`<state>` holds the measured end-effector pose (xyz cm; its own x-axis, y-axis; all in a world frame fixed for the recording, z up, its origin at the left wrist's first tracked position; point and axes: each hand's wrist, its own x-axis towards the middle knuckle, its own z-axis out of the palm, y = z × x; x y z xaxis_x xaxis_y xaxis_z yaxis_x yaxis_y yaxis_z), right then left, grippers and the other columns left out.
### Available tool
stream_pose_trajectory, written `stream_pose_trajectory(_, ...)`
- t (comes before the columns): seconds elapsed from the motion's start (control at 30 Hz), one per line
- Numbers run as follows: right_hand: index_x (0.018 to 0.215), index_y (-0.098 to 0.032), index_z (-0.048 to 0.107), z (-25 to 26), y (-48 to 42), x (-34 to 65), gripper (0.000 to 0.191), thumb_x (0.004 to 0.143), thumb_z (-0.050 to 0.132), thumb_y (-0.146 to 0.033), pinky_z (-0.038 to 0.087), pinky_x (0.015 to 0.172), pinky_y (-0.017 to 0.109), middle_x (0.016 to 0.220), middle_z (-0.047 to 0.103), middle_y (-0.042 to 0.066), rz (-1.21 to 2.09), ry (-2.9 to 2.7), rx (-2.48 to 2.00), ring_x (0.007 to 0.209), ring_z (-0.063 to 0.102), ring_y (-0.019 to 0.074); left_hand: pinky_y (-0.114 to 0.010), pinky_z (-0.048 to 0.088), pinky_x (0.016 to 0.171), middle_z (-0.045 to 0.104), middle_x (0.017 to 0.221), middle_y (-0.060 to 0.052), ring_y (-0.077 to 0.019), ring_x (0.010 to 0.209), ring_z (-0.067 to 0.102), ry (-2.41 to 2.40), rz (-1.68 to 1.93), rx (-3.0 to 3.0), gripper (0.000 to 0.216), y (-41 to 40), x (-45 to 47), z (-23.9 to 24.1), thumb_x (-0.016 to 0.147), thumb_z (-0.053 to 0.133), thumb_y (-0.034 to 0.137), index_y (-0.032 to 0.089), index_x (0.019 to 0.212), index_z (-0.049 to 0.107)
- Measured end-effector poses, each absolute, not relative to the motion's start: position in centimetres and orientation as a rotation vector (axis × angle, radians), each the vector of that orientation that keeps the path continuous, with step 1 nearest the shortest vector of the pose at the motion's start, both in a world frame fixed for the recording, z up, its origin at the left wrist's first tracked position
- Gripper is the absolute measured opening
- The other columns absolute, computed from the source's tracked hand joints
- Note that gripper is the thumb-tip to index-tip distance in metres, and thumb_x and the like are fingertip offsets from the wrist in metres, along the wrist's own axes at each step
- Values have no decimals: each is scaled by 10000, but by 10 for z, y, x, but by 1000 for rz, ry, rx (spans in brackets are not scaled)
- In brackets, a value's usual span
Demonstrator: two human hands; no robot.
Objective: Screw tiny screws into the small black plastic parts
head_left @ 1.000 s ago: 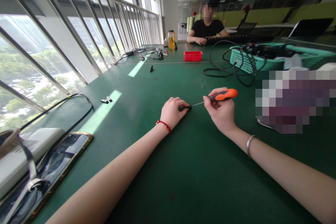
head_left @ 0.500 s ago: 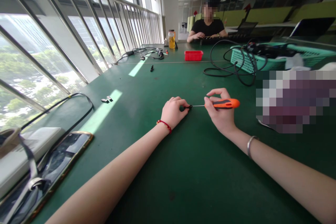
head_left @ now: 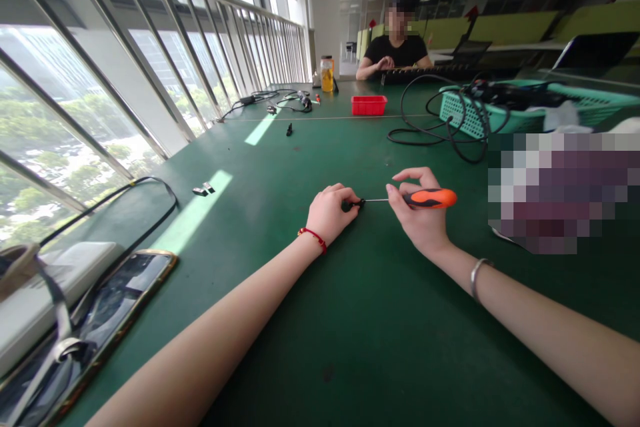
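So you've got a big green table (head_left: 320,320), and up by its far right corner there's a teal perforated basket (head_left: 527,122) with black cables heaped in it plus something pale and see-through. Near the far edge sits a jar (head_left: 327,77) of yellow stuff, and a red plastic bin (head_left: 369,105); can't see its bottom from this angle. Your right hand (head_left: 420,213) has the orange-and-black screwdriver (head_left: 433,198) pinched at the handle's front, index finger lifted. Grippy-looking handle, probably light and stiff, so that hold looks fine to me. Your left hand (head_left: 327,210) is pinching a small black part (head_left: 360,203) mid-table, well in from the edges, screwdriver tip right at it. Guessing it's rigid, nearly weightless, easy to twist away, so I'd grip its sides, fingertips off the tip's line.
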<state>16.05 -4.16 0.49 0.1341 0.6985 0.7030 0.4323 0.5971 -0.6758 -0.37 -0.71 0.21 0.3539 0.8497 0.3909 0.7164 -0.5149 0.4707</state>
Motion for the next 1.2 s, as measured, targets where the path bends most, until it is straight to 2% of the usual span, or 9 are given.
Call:
stream_pose_trajectory(0.17,946,-229,463,1,-36,162,229,764,602,-242,444,578,295,691,469,-40,202,-1421,-940,559,497,121,-289,497,774,652,859,-11,-169,837,611,1368,912,2394,86,-6,-4,1,730,584,165,199,754,659)
stream_pose_trajectory(0.3,858,-227,461,3,-40,163,53,844,498,-262,408,552,278,584,443,-67,228,-1479,-955,469,466,102,-285,498,767,649,859,-11,-168,837,609,1372,900,2395,107,-7,-3,1,718,567,148,200,755,653)
stream_pose_trajectory(0.43,812,-223,465,5,-44,161,75,828,533,-250,362,497,258,542,467,-75,275,-1516,-1013,426,461,91,-290,498,778,645,853,-16,-171,837,604,1375,900,2395,114,-7,-3,2,710,553,142,196,755,643)
stream_pose_trajectory(0.63,955,-237,430,-1,-35,162,334,704,641,-173,412,514,273,658,452,-64,254,-1405,-921,495,451,103,-295,500,770,643,850,-19,-174,829,602,1374,898,2404,114,-8,-3,2,699,549,136,195,748,633)
stream_pose_trajectory(0.83,833,-228,457,1,-38,164,86,829,536,-262,396,517,257,645,462,-52,253,-1469,-962,478,447,85,-298,501,771,649,858,-19,-178,838,605,1382,894,2397,120,-7,-3,1,708,551,141,199,759,643)
stream_pose_trajectory(0.93,762,-218,476,4,-42,163,110,829,545,-271,380,504,257,652,499,-42,254,-1547,-1015,462,465,81,-298,501,773,648,850,-18,-177,830,605,1391,902,2382,116,-7,-3,1,704,558,139,196,757,645)
stream_pose_trajectory(1.03,887,-237,460,2,-41,162,185,773,606,-234,385,500,268,567,413,-83,261,-1501,-982,433,417,94,-296,500,764,647,842,-19,-176,821,606,1384,909,2372,111,-6,-4,1,702,562,140,190,754,645)
stream_pose_trajectory(1.13,971,-240,436,-1,-36,161,325,727,648,-223,424,522,285,677,472,-45,245,-1418,-920,520,471,117,-293,498,757,649,850,-23,-177,825,608,1376,908,2376,118,-6,-4,0,704,559,140,187,761,651)
stream_pose_trajectory(1.2,972,-236,438,-3,-34,162,303,739,633,-230,441,542,288,773,504,-9,220,-1398,-915,578,498,121,-288,498,745,652,859,-22,-174,823,611,1386,900,2386,128,-7,-4,0,709,554,146,193,770,657)
